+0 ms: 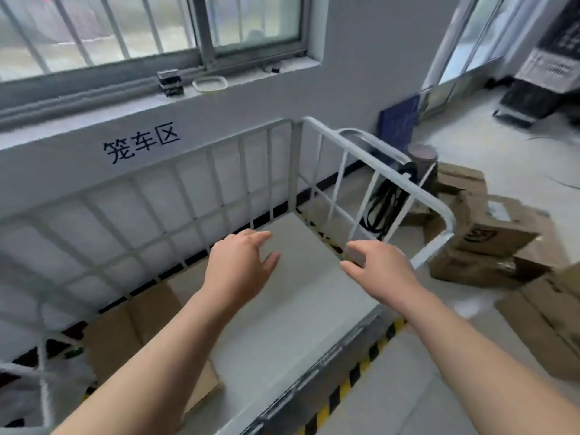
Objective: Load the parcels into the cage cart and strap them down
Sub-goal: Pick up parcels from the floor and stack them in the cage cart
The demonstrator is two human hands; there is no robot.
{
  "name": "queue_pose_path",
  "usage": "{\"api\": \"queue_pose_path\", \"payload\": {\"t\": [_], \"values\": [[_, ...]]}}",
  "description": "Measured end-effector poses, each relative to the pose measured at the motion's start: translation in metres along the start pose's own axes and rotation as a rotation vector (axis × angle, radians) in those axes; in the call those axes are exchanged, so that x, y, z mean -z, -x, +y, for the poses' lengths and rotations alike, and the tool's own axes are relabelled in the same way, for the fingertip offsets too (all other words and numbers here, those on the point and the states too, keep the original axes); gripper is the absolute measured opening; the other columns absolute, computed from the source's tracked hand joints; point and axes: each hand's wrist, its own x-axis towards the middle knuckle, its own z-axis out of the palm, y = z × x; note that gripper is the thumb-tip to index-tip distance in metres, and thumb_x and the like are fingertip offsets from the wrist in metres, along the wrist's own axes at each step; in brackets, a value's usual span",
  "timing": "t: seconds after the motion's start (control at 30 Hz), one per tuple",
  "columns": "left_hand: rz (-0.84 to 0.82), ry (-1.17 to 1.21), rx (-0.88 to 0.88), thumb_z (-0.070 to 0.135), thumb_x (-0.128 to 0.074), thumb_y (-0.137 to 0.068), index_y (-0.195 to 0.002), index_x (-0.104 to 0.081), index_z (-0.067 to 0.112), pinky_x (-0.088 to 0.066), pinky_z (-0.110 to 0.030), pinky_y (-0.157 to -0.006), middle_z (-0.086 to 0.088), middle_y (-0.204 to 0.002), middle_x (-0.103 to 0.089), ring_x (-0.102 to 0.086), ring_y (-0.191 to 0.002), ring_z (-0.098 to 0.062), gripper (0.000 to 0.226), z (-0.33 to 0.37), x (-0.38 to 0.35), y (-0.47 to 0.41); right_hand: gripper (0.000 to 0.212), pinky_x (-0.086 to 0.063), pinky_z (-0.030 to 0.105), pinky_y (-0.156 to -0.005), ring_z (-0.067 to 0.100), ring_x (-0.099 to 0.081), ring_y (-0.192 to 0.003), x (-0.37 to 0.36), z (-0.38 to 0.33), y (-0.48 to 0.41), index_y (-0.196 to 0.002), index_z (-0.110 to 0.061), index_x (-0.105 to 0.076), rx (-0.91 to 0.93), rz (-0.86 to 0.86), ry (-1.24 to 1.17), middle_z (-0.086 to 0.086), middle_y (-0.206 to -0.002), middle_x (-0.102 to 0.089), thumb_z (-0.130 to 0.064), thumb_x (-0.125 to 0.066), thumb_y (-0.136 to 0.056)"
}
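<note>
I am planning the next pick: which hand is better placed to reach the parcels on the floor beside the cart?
Probably the right hand: open, empty, and nearer the parcels past the cage cart rail. The left hand is farther.

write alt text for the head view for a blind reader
Two open, empty hands, left hand and right hand, reach over the grey deck of a white cage cart beside a wall. A cardboard parcel lies in the cart's left part; more parcels are piled on the floor to its right, where black straps hang on its side rail.
</note>
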Motion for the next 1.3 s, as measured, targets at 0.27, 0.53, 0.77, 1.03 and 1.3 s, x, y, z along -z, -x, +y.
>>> {"api": "queue_pose_path", "payload": {"t": [0.27,0.53,0.77,1.03,1.3], "values": [[-0.036,0.071,-0.231,0.045,-0.056,-0.091,-0.134,-0.056,0.026,-0.046,-0.034,-0.095,0.002,-0.128,-0.061,-0.058,-0.114,-0.022,0.046,0.2,-0.05,-0.028,0.049,-0.039,0.038,-0.105,0.021,-0.052,-0.122,0.08,0.178,0.046,-0.136,-0.026,-0.051,-0.236,0.091,-0.073,-0.003,-0.128,-0.061,-0.047,-0.054,-0.092],[-0.181,0.106,-0.41,0.047,-0.054,-0.092,-0.136,-0.053,0.028,-0.047,-0.035,-0.094,0.004,-0.126,-0.061,-0.058,-0.113,-0.019,0.048,0.345,-0.112,-0.06,0.05,-0.042,0.036,-0.103,0.021,-0.05,-0.124,0.119,0.319,0.067,-0.134,-0.025,-0.054,-0.505,0.221,-0.198,-0.005,-0.134,-0.057,-0.046,-0.059,-0.089],[-0.253,0.12,-0.503,0.048,-0.054,-0.091,-0.139,-0.05,0.025,-0.046,-0.038,-0.1,0.002,-0.133,-0.058,-0.055,-0.12,-0.019,0.053,0.437,-0.156,-0.134,0.048,-0.044,0.033,-0.099,0.02,-0.053,-0.121,0.146,0.405,0.031,-0.133,-0.025,-0.055,-0.657,0.28,-0.217,-0.005,-0.134,-0.057,-0.046,-0.057,-0.09],[-0.371,0.118,-0.605,0.048,-0.054,-0.09,-0.138,-0.051,0.027,-0.047,-0.036,-0.097,0.003,-0.131,-0.059,-0.056,-0.118,-0.019,0.052,0.534,-0.192,-0.235,0.048,-0.045,0.034,-0.098,0.018,-0.053,-0.122,0.184,0.487,-0.018,-0.135,-0.02,-0.054,-0.841,0.372,-0.314,-0.002,-0.137,-0.055,-0.041,-0.056,-0.092],[-0.491,0.155,-0.703,0.041,-0.058,-0.089,-0.121,-0.061,0.023,-0.052,-0.035,-0.086,0.001,-0.113,-0.066,-0.061,-0.103,-0.021,0.037,0.644,-0.235,-0.27,0.048,-0.046,0.032,-0.094,0.019,-0.057,-0.116,0.199,0.58,-0.015,-0.131,-0.018,-0.057,-1.046,0.429,-0.342,0.0,-0.128,-0.061,-0.044,-0.057,-0.09]]}}
